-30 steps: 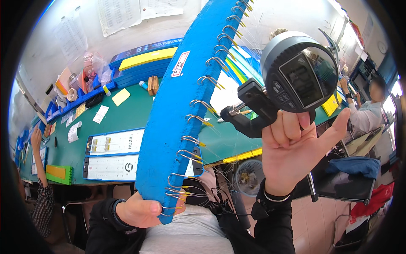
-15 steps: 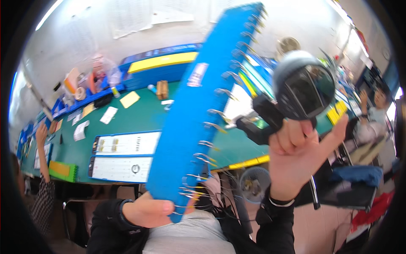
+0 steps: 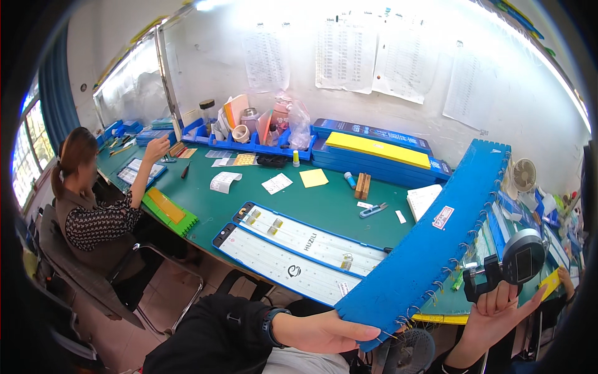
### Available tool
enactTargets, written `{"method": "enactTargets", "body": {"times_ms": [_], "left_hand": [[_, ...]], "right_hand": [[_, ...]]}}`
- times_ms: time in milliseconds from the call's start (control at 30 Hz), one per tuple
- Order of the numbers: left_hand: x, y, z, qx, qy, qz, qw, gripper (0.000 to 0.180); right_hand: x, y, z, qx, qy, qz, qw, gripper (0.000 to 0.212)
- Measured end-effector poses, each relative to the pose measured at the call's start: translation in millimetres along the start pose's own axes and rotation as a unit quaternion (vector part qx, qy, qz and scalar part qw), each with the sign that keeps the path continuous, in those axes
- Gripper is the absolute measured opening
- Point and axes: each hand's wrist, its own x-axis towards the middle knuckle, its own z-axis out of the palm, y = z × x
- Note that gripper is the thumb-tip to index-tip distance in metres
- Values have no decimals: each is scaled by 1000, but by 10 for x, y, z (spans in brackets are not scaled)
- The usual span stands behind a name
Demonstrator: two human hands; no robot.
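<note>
My left hand [image 3: 321,330] is closed on the lower end of a long blue foam-like board [image 3: 417,243], thumb on its face. The board slants up to the right over the bench, a small white label on it and several thin wire loops with yellowish ends along its right edge. To its right, my right hand [image 3: 489,321] is closed around the black grip of a digital thickness gauge [image 3: 522,258] with a round head and small screen. The thumb sticks out to the right. The gauge appears apart from the board; its jaws are partly hard to make out.
A long open blue-and-white case [image 3: 305,246] lies on the green bench [image 3: 205,202]. Behind stand stacked blue boxes [image 3: 380,163] and a blue organizer tray [image 3: 258,148]. At left a co-worker [image 3: 93,206] sits near a green board [image 3: 168,210]. A fan [image 3: 524,174] stands far right.
The view has swung left, so both hands and the board sit farther right in the picture. The board leans more to the right. Both grips look the same.
</note>
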Motion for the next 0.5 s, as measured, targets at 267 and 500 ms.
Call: {"method": "enactTargets", "body": {"times_ms": [267,500], "left_hand": [[103,189,136,70,11,13,997,49],[277,389,-68,92,68,-56,992,59]], "right_hand": [[93,74,-158,-5,-15,-27,1000,40],[119,38,-174,-84,34,67,994,56]]}}
